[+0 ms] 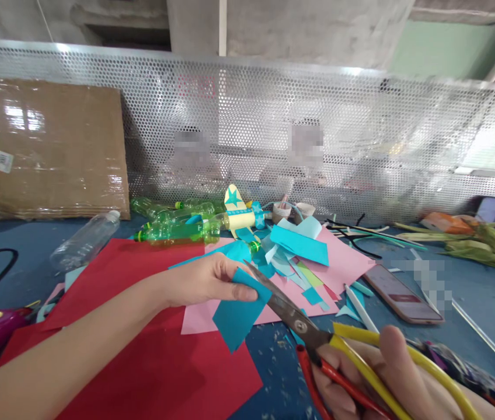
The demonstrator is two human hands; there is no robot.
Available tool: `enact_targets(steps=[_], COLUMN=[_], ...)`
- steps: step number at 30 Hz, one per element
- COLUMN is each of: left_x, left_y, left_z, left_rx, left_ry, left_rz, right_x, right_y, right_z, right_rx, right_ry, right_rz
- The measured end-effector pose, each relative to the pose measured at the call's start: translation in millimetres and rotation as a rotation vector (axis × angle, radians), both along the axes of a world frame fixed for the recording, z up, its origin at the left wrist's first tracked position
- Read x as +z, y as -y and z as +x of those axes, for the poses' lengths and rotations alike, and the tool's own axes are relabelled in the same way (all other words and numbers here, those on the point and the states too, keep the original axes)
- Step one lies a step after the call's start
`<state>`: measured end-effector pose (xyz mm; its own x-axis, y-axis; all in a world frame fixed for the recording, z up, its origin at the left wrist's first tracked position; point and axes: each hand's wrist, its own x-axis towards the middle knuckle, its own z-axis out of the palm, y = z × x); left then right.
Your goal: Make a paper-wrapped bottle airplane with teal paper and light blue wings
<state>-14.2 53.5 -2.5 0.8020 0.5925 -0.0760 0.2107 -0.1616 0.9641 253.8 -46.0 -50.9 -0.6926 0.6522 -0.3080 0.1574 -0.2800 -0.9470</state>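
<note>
My left hand [206,280] pinches a teal piece of paper [239,312] above the table, thumb on top. My right hand [387,373] grips scissors [291,312] with yellow and red handles; the blades meet the upper edge of the teal paper. Under them lie a red paper sheet [142,350] and a pink sheet [339,262] strewn with several teal and green scraps [295,256].
Green plastic bottles [177,227], a clear bottle [83,242] and a bottle-and-paper plane model [241,216] lie behind. A phone [403,291] rests at the right, cardboard [55,146] leans on a perforated metal screen [361,116], straws [374,233] and husks [488,245] sit far right.
</note>
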Motion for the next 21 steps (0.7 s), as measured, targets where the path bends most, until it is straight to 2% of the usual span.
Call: enact_targets(steps=[3, 6, 21], left_x=[0.3, 0.5, -0.6], left_y=[0.9, 1.7, -0.4], left_z=[0.6, 1.0, 0.7], left_rx=[0.023, 0.038, -0.005], left_ry=[-0.003, 0.003, 0.006], left_rz=[-0.032, -0.055, -0.005], right_x=[5.9, 9.6, 4.5], right_y=[-0.7, -0.6, 0.9], right_z=[-2.7, -2.6, -0.8], right_rx=[-0.056, -0.043, -0.069], right_ry=[-0.081, -0.103, -0.116], right_rz=[0.018, -0.028, 0.03])
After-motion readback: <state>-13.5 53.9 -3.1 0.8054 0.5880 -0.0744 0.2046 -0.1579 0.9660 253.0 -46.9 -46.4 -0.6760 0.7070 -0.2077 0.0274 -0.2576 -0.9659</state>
